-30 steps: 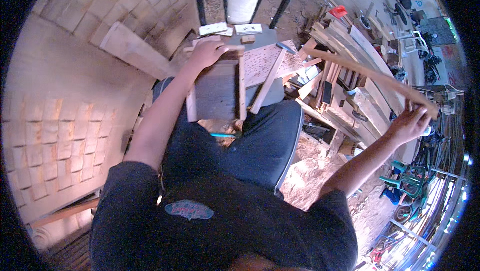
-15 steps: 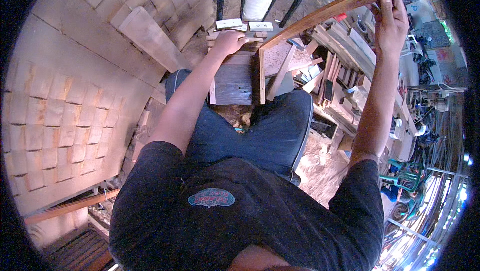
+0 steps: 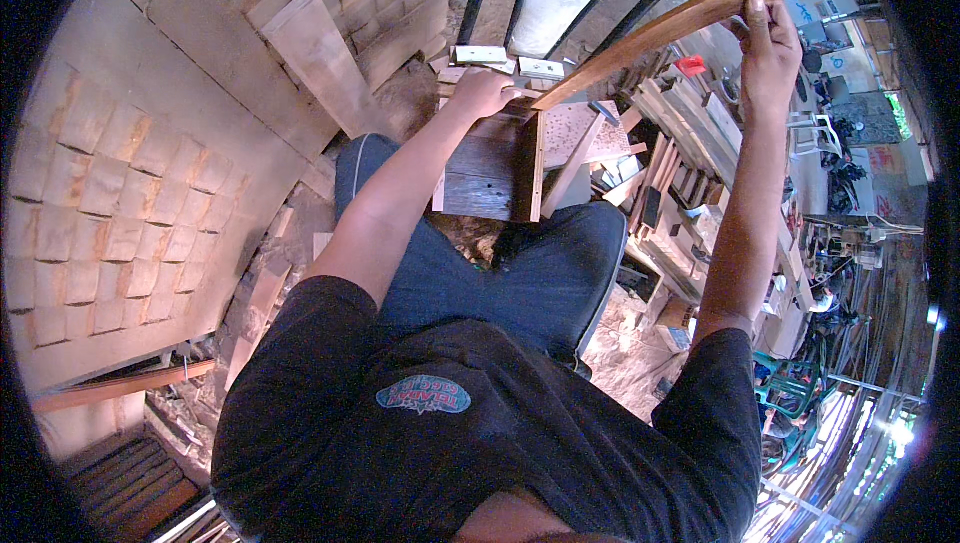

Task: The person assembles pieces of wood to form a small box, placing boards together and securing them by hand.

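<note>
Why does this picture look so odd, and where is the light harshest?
Head view: fisheye, with black corners and straight edges bending toward the rim; glare harshest at lower right, beyond the green chair; speckled grain on the dark shirt; the plank fairly clear.

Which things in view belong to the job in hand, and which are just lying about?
In the job, it seems: wooden board in the right hand; wooden box with the left hand at its far end; perhaps the hammer-like tool nearby.
Lying about, it seems: stacked planks; small red item; green chair.
</note>
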The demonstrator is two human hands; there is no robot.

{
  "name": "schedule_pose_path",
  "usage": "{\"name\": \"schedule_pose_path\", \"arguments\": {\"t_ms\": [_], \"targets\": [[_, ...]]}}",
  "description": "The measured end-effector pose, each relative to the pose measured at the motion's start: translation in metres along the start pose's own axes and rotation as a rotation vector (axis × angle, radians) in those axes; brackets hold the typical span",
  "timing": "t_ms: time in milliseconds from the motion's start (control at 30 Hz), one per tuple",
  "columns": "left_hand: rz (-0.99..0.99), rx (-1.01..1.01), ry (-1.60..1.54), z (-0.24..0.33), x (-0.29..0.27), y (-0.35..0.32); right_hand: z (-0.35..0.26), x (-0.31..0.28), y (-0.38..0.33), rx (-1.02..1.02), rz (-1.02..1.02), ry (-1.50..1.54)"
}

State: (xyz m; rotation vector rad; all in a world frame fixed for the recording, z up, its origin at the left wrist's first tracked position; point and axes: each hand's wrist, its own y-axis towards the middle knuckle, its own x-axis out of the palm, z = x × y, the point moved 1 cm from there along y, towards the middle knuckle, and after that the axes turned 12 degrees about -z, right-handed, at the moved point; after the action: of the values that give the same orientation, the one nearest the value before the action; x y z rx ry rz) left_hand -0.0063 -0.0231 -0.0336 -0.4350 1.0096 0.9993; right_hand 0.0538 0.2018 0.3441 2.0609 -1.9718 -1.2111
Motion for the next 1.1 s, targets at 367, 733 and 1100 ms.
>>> {"name": "schedule_pose_path", "arguments": {"t_ms": [367,733,1100], "targets": [[0.015,0.000,0.050,0.001,0.002,-0.002,0.047,0.047,-0.014,0.018,-0.067,0.171],[0.021,0.009,0.017,0.001,0.000,-0.001,0.042,0.035,-0.012,0.004,-0.085,0.098],[0.028,0.048,0.032,0.001,0.001,-0.001,0.055,0.041,-0.010,-0.023,-0.079,0.173]]}}
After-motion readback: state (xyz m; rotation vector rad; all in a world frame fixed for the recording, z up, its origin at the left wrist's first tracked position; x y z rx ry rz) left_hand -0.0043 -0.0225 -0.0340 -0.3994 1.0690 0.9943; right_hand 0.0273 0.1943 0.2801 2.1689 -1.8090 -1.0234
